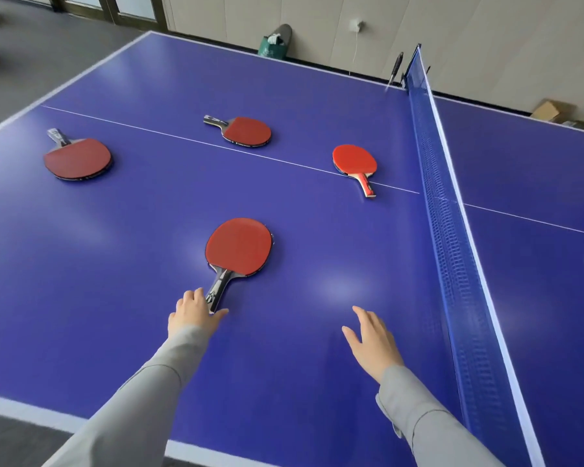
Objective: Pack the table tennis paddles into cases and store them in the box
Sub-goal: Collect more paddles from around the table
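Blue tabletop (155,203) is filling most of my view, its near and left white edges showing while the right half is running out of frame beyond the net (452,251). Net is stretching from the far clamp down to the bottom edge, where it is getting cut off. Four red-faced paddles are lying flat on my side, well apart from one another. Nearest paddle (238,246) is pointing its dark handle toward me; the left paddle (77,158) and the far paddle (246,130) are pointing their handles away to the left; the right paddle (354,160), near the net, is lying across the white centre line with its red handle toward me. Their undersides are hidden from me.

My left hand (191,311) is curling around the end of the nearest paddle's handle, thumb on the right side, fingers on the left; the handle's tip is disappearing under my hand. My right hand (373,338) is hovering with fingers spread loosely, holding nothing. Something pale at the right frame edge is too cropped to identify.
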Tool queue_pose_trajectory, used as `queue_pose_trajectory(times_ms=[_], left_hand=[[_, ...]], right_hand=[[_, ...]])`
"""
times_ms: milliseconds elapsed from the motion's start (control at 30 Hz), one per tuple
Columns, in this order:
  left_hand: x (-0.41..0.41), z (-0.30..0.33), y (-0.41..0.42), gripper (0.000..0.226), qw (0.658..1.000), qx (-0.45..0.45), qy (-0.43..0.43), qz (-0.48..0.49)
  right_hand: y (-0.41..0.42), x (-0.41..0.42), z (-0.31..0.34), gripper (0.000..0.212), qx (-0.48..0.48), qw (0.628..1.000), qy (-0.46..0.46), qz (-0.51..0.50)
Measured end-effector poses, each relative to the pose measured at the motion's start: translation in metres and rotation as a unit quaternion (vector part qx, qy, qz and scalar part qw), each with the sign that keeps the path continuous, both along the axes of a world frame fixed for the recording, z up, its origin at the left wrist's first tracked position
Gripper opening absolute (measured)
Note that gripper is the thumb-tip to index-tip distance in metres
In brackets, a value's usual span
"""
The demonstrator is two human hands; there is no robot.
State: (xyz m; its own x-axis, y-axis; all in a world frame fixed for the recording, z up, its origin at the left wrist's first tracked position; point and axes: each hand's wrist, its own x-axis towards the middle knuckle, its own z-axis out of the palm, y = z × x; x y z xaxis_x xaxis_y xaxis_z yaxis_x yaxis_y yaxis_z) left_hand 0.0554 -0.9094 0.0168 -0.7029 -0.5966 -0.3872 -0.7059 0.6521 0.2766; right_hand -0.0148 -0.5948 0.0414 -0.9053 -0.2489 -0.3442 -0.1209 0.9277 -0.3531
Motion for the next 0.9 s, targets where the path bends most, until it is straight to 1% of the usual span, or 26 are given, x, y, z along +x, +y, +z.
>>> queue_pose_trajectory(times_ms=[133,233,300,400,467,567,633,733,900], left_hand=[[-0.020,-0.019,0.000,0.066,0.999,0.012,0.000,0.031],[-0.032,-0.030,-0.002,0.058,0.999,0.004,0.009,0.043],[-0.041,-0.037,-0.006,0.048,0.998,0.006,0.016,0.057],[-0.048,-0.044,-0.010,0.026,0.991,0.047,0.059,0.107],[-0.051,-0.048,-0.010,0.022,0.987,0.069,0.082,0.122],[-0.059,-0.047,-0.003,0.022,0.964,0.128,0.155,0.174],[-0.073,-0.043,0.001,0.021,0.948,0.152,0.189,0.208],[-0.099,-0.033,0.009,0.021,0.929,0.184,0.216,0.237],[-0.157,-0.021,0.015,0.022,0.904,0.217,0.261,0.259]], right_hand=[[0.003,-0.027,-0.012,0.052,-0.006,1.000,-0.001,-0.004],[0.003,-0.042,-0.020,0.051,-0.009,1.000,-0.004,-0.006],[0.002,-0.054,-0.026,0.051,-0.014,1.000,-0.005,-0.013],[0.002,-0.070,-0.030,0.051,-0.019,0.999,-0.001,-0.033],[0.002,-0.084,-0.031,0.051,-0.019,0.999,0.003,-0.048],[0.002,-0.111,-0.030,0.050,-0.031,0.996,0.016,-0.077],[-0.001,-0.135,-0.030,0.050,-0.050,0.993,0.030,-0.102],[-0.008,-0.175,-0.030,0.049,-0.080,0.985,0.053,-0.141],[-0.028,-0.259,-0.032,0.050,-0.135,0.967,0.103,-0.188]])
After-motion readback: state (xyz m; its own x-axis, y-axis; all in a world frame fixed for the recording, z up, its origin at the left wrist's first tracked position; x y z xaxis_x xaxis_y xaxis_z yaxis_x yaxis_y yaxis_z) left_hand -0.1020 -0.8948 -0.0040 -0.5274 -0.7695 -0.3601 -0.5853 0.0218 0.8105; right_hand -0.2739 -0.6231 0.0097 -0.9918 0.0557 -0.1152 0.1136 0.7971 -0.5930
